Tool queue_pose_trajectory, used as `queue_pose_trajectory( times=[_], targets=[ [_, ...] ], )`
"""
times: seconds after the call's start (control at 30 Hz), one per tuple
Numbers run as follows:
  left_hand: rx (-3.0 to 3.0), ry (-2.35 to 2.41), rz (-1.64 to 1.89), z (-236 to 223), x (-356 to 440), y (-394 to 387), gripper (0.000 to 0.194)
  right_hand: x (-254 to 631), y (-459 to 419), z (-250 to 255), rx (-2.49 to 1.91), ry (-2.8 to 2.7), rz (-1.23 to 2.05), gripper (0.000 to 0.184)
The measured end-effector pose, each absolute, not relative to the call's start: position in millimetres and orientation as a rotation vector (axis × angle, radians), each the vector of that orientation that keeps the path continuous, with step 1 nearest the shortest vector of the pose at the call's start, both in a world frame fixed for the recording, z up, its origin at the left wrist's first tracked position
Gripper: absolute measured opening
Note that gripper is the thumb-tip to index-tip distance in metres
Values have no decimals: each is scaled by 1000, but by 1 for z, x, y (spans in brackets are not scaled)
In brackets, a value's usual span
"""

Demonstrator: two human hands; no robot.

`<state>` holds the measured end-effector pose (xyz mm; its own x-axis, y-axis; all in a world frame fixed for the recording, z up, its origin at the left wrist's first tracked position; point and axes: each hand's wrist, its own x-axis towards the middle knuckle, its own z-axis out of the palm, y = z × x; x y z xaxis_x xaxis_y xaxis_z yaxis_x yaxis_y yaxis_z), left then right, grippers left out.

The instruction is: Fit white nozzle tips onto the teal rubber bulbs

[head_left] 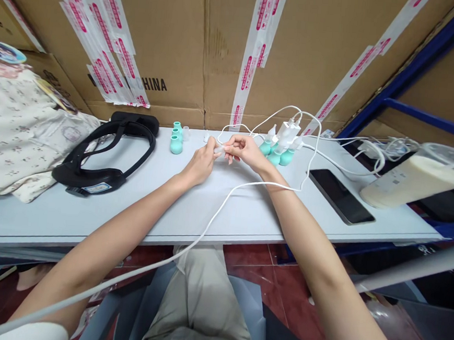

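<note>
My left hand and my right hand meet above the middle of the white table. Both pinch one small clear-white piece between their fingertips; I cannot make out what it is. A white cable runs across my right forearm and down toward my lap. Just right of my right hand stands a cluster of teal bulbs with white tips. Two more teal bulbs stand left of my left hand.
A black strap-like device lies at the left beside patterned cloth. A dark phone lies flat at the right, with tangled white cables and a clear container beyond. Taped cardboard boxes wall off the back.
</note>
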<state>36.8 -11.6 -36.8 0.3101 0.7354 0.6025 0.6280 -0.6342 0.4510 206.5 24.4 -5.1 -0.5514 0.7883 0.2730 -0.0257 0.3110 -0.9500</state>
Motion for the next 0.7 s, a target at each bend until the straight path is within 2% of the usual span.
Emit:
queue_pose_trajectory(
  times=[0.2, 0.33, 0.57, 0.7],
  targets=[
    [2354, 1294, 1445, -34, 41, -15, 24, 199, 20, -7, -603, -1632, 1449, 45],
    [2385, 1294, 1387, -36, 40, -16, 28, 200, 19, -7, -609, -1675, 1472, 44],
    [2417, 1377, 1139, -36, 36, -11, 22, 203, 26, -10, -667, -1765, 1456, 41],
    [2381, 1348, 1162, -38, 31, -3, 25, 205, 29, -9, -709, -1789, 1417, 35]
  ],
)
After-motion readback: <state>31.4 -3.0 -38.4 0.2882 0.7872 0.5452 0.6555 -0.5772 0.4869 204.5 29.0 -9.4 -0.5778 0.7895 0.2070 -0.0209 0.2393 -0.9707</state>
